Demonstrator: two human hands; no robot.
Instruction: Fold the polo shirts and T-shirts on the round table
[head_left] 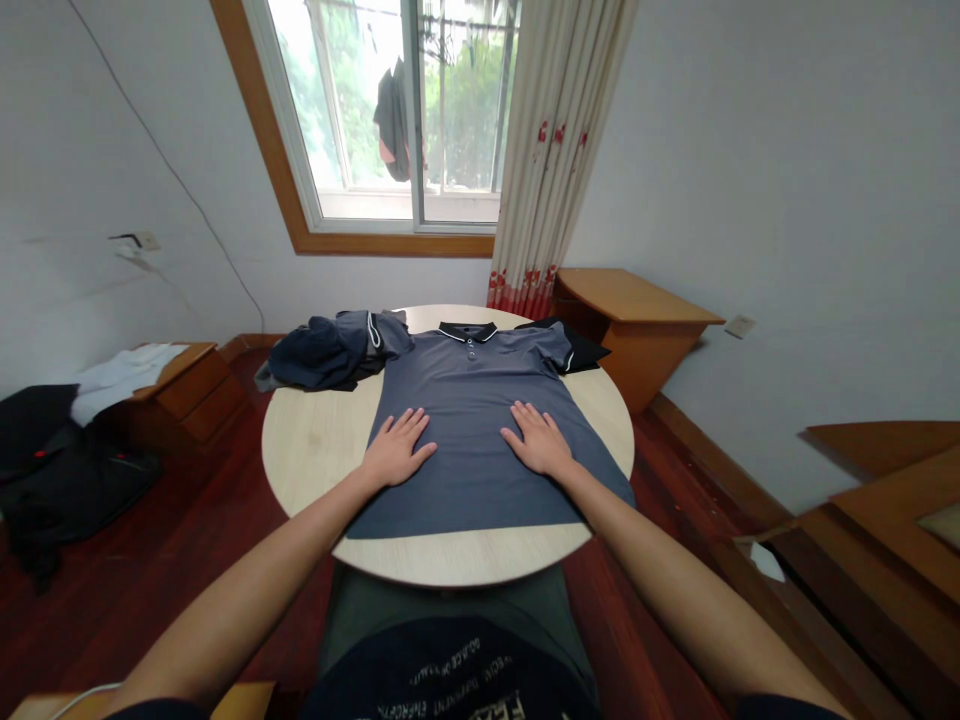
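A grey polo shirt (465, 470) with a black, white-edged collar lies spread face up, its collar toward the window and its hem toward me. On its left side my left hand (397, 449) rests flat, fingers stretched out. My right hand (537, 438) lies flat on the right side of the shirt, fingers pointing away from me. Neither hand holds anything. The shirt's lower right corner reaches the table's edge, and its left sleeve end meets a heap of clothes.
The shirt lies on a round pale table (307, 440). Crumpled dark clothes (330, 350) are heaped at its back left, and a folded black garment (589, 347) sits at the back right. A wooden desk (637, 300) stands behind, right of the curtain (547, 150).
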